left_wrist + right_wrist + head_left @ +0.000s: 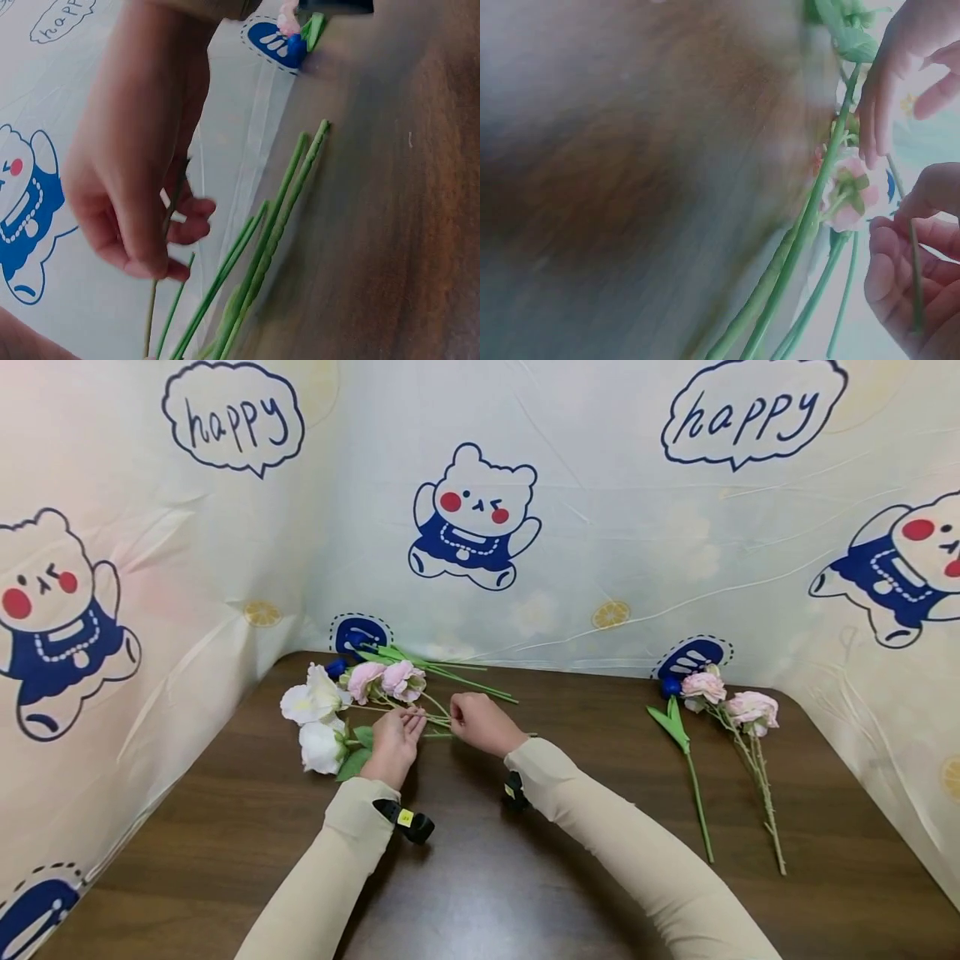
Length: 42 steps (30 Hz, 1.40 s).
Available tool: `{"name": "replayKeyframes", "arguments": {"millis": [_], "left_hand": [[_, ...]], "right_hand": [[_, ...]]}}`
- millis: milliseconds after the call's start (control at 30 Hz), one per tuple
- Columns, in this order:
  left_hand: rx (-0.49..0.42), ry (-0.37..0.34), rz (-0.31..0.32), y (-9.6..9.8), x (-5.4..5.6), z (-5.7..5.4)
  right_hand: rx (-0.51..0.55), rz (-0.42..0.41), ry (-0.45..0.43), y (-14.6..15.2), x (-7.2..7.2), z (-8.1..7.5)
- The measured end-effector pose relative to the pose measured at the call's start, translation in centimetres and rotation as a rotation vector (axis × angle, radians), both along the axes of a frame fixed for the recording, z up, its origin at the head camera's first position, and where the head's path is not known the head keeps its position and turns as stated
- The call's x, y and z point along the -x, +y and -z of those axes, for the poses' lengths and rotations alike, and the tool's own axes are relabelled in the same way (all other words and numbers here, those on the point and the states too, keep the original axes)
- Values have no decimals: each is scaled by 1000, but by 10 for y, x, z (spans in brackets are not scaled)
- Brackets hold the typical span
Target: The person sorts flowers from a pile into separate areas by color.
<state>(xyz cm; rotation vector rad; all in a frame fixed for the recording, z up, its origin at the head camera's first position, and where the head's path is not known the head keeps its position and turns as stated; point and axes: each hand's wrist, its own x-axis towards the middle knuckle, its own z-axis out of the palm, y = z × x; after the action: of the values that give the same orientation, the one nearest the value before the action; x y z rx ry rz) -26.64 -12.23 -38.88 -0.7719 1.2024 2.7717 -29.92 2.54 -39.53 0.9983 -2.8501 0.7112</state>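
Stem (916,277) lies in the right hand (483,724), pinched by its fingers.

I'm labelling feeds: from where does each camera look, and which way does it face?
Head: worn on the head, facing forward and down at the brown wooden table and pale printed cloth; both beige sleeves, left hand and right hand show.
Left wrist: on the left wrist, facing across to the right hand pinching a thin olive-green stem; part of the left hand shows lower left.
Right wrist: on the right wrist, facing toward the left hand; the right hand shows too.
Both wrist views share that stem.
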Motion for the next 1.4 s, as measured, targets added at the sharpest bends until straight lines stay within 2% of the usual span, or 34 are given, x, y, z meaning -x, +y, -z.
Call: {"name": "replayKeyframes", "arguments": {"millis": [133, 300, 433, 600, 733, 967, 1167, 1400], "left_hand": [[48, 5, -61, 2, 3, 2], [54, 22, -109, 7, 6, 1], [95, 22, -120, 12, 6, 1], [161, 71, -121, 20, 3, -3], [232, 146, -95, 28, 2, -8], [355, 269, -8, 45, -1, -12], [441, 382, 65, 64, -6, -16], [491, 474, 141, 89, -9, -20]], "right_hand": [[3, 8, -37, 10, -5, -1], [1, 38, -41, 19, -7, -1], [13, 54, -43, 25, -9, -2], [17, 75, -68, 28, -10, -7], [38, 95, -85, 30, -13, -12], [139, 128, -107, 37, -22, -23], [208, 168, -68, 51, -32, -31], [256, 235, -19, 77, -43, -33]]}}
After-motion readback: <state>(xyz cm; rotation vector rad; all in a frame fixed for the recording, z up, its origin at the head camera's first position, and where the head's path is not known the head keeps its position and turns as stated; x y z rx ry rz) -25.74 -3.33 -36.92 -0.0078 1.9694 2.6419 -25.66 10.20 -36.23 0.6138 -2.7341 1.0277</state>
